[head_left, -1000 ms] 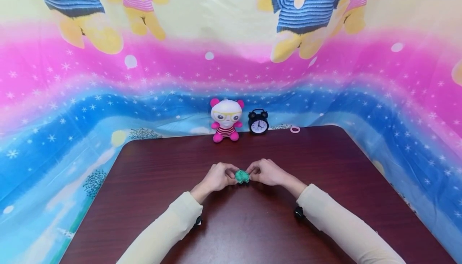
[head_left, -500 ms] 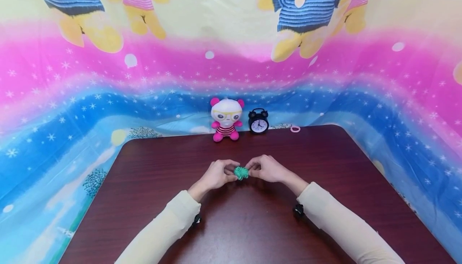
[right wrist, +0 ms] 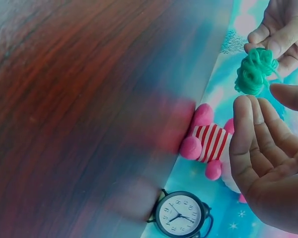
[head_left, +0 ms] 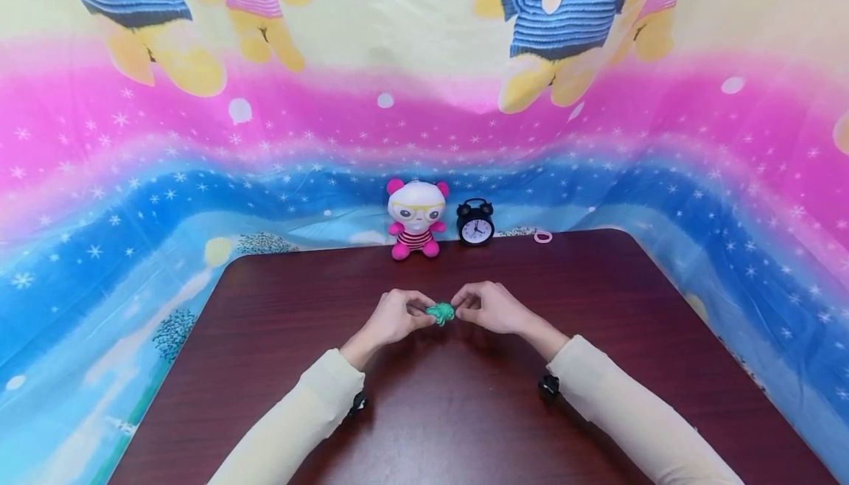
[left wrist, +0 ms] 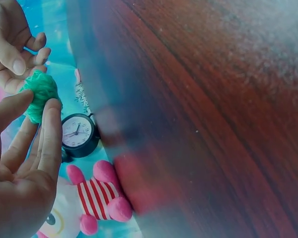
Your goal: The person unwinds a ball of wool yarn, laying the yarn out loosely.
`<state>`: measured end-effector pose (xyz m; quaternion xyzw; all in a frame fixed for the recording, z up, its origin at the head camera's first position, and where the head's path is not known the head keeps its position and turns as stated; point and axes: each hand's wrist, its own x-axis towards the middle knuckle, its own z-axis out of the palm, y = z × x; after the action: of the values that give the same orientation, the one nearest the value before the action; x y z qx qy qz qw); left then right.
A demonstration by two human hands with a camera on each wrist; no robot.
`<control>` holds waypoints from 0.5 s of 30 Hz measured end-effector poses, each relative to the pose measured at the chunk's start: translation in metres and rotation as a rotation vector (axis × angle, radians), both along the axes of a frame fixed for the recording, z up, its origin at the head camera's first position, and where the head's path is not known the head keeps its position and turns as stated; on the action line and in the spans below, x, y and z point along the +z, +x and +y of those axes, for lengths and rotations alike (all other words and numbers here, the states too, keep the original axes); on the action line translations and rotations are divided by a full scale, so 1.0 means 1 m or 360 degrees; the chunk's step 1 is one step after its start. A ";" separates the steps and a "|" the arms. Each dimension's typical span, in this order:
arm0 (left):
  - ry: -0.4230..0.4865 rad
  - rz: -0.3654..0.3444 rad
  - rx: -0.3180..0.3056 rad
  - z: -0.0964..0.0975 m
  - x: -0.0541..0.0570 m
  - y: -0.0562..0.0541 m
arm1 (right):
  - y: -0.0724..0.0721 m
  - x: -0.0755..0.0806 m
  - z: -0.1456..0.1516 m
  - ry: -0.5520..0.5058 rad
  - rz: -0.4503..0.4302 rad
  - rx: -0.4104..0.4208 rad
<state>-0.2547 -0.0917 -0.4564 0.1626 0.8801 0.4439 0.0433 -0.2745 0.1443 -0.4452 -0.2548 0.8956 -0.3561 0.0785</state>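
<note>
A small bundle of green yarn (head_left: 441, 313), looped and knotted-looking, is held up over the middle of the table. My left hand (head_left: 395, 315) pinches its left side between thumb and fingers; the left wrist view shows the yarn bundle (left wrist: 42, 91) between the thumb and fingertips. Close to its right side is my right hand (head_left: 489, 309). In the right wrist view, the right hand (right wrist: 273, 158) has thumb and fingers spread apart, fingertips just beside the yarn bundle (right wrist: 253, 74). Whether they touch it is hard to tell. A thin loose strand shows near the right thumb.
A pink-and-white plush panda (head_left: 416, 221) sits at the back edge of the dark wooden table (head_left: 298, 286). Right of it stand a black alarm clock (head_left: 475, 223) and a small pink ring (head_left: 542, 237). A printed cloth (head_left: 345, 138) hangs behind the table.
Both hands have moved slightly away from me with the yarn bundle, which has shifted a little left and turned. The right fingers have come away from its side.
</note>
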 end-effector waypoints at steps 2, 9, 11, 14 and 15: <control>0.0007 -0.0003 0.0005 0.000 0.001 0.000 | 0.001 0.001 0.000 -0.0008 0.0012 -0.0003; 0.0068 -0.0012 0.0005 0.000 0.003 0.001 | 0.003 0.004 -0.003 -0.0031 0.0047 -0.0022; 0.0077 -0.0006 0.0007 0.000 0.003 0.001 | 0.004 0.004 -0.003 -0.0039 0.0053 -0.0027; 0.0098 -0.0006 0.0019 0.000 0.003 0.000 | 0.004 0.003 -0.004 -0.0054 0.0060 -0.0033; 0.0107 -0.0009 0.0023 0.000 0.003 0.000 | 0.004 0.003 -0.004 -0.0061 0.0063 -0.0034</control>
<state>-0.2547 -0.0916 -0.4530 0.1563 0.8657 0.4740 0.0369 -0.2700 0.1405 -0.4421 -0.2538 0.8926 -0.3690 0.0522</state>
